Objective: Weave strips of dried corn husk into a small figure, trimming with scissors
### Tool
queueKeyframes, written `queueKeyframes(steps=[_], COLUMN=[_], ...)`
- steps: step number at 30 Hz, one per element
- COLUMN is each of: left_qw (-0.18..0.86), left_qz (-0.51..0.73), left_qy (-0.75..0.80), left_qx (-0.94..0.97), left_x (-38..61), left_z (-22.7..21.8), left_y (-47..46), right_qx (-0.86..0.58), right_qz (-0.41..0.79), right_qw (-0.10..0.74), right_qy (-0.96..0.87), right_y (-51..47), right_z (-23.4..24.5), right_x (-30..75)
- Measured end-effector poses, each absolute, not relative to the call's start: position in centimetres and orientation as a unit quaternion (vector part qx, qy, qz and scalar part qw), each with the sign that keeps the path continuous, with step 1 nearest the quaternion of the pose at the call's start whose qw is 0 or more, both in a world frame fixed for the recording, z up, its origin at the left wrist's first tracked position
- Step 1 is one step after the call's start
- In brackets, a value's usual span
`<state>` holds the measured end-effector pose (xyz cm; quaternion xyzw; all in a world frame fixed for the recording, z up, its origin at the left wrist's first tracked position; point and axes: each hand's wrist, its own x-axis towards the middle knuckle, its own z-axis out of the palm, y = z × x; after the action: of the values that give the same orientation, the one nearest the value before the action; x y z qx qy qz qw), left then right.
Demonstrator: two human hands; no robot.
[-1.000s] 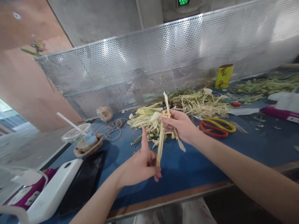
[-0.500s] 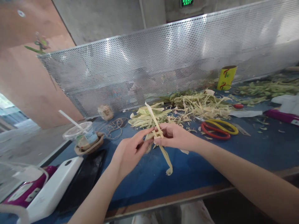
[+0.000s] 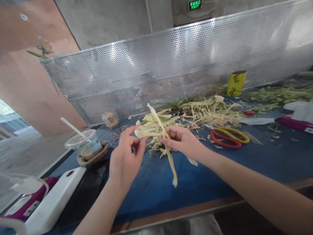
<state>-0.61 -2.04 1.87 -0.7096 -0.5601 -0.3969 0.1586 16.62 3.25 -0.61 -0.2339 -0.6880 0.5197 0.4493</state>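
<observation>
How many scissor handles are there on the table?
2: a red handle, nearer you, and a yellow handle just behind it, both right of the right hand. The leaf pile could hide more.

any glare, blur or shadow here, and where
Head view: bright streaks of glare on the perforated screen; head view: two pixelated patches, hazy around them; head view: deep shadow below the tabletop; head view: pale strip in the right hand reads fairly clearly.
</observation>
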Motion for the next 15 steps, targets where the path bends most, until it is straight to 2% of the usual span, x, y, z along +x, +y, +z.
queueKeyframes(steps=[3, 7, 11, 13, 15], left_qw=[0.132, 0.047, -0.149, -0.258, -0.316], left_qz=[-0.445, -0.388, -0.368, -0.393, -0.428], left_qy=[-0.474, -0.437, -0.508, -0.511, -0.514], left_qx=[-0.748, -0.810, -0.764, -0.720, -0.673], left_x=[0.6, 1.5, 1.7, 1.8, 1.8], left_z=[0.9, 0.5, 0.5, 0.4, 0.3], left_y=[-2.6, -2.9, -2.5, -2.2, -2.1], right_qx=[-0.195, -0.155, -0.180, -0.187, -0.197], right_qz=[0.570, 0.623, 0.602, 0.587, 0.572], right_qw=[0.469, 0.481, 0.462, 0.441, 0.437], right_qy=[-0.646, -0.598, -0.626, -0.652, -0.666], right_y=[3.4, 3.5, 3.5, 3.5, 3.5], right_z=[-0.3, -0.1, -0.4, -0.7, -0.8], right_x=[16.6, 16.6, 16.4, 16.3, 16.3])
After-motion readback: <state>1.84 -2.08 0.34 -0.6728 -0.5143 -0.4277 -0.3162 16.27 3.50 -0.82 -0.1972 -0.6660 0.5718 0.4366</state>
